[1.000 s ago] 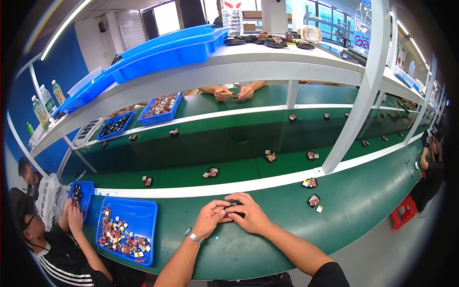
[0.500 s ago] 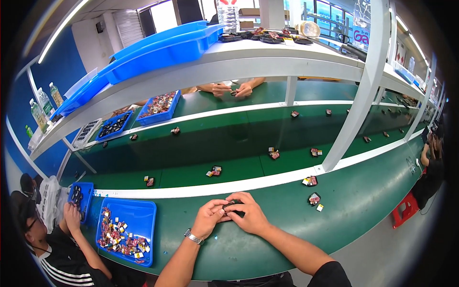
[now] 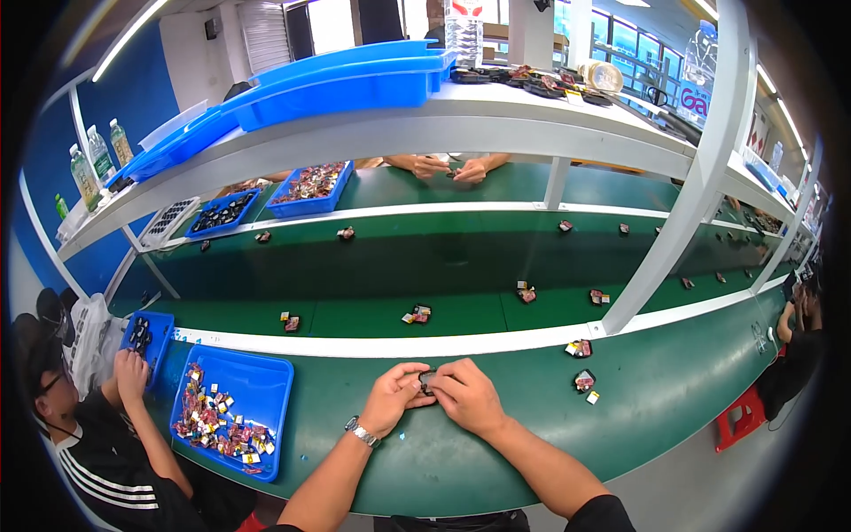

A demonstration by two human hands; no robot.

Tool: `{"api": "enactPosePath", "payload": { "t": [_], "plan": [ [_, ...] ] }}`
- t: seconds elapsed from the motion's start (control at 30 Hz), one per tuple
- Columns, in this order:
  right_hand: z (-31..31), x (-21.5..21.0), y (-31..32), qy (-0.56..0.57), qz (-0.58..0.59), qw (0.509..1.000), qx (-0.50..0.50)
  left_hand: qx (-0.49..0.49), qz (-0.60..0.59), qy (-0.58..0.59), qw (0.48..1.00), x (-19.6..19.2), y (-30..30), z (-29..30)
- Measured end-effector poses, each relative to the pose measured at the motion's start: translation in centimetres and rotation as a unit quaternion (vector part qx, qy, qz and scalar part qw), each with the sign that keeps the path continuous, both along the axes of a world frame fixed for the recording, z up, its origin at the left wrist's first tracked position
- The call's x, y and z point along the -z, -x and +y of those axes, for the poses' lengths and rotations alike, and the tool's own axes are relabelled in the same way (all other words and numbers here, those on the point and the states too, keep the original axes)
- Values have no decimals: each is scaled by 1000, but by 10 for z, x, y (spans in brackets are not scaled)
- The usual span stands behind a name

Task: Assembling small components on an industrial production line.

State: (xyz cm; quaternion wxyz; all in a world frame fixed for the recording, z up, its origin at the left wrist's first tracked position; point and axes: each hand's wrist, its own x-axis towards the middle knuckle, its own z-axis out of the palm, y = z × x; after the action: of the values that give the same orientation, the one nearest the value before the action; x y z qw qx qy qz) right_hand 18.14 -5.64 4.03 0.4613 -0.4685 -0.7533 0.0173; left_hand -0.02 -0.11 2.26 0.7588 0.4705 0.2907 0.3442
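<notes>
My left hand [image 3: 395, 401] and my right hand [image 3: 467, 395] meet above the green bench [image 3: 532, 434]. Between them is a small black plastic housing [image 3: 426, 379], partly covered by my fingers. The left fingers pinch one side of it, while the right fingertips press at its other side and inner edge. What lies inside the housing is too small to make out. Right of my hands, two dark housings with reddish and white parts, one nearer [image 3: 584, 381] and one farther [image 3: 579, 348], rest on the bench.
A blue tray [image 3: 285, 417] of small red and white parts stands at my left. Beside it a co-worker [image 3: 133, 377] works near a smaller blue tray [image 3: 166, 332]. Beyond a white rail [image 3: 372, 346], assemblies lie on the green belt [image 3: 355, 319]. A white post [image 3: 660, 213] and overhead shelf [image 3: 496, 124] stand ahead.
My right hand's fingers have shifted on the housing, which now shows more of its black rim. The whole view has swung slightly to the left. Both hands stay together.
</notes>
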Motion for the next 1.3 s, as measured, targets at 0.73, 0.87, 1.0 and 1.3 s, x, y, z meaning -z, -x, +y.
{"api": "enactPosePath", "payload": {
  "t": [0.73,0.87,1.0,1.3],
  "plan": [
    [0,-3,3,-4,-7,1000,6,11,18,8,1000,0,2,0],
    [-2,-5,4,7,-7,1000,16,11,13,15,1000,0,1,0],
    [-2,-4,4,11,-15,999,31,12,19,9,1000,1,0,0],
    [-1,-1,6,-21,-22,999,43,12,34,2,999,0,0,-1]
  ]
}}
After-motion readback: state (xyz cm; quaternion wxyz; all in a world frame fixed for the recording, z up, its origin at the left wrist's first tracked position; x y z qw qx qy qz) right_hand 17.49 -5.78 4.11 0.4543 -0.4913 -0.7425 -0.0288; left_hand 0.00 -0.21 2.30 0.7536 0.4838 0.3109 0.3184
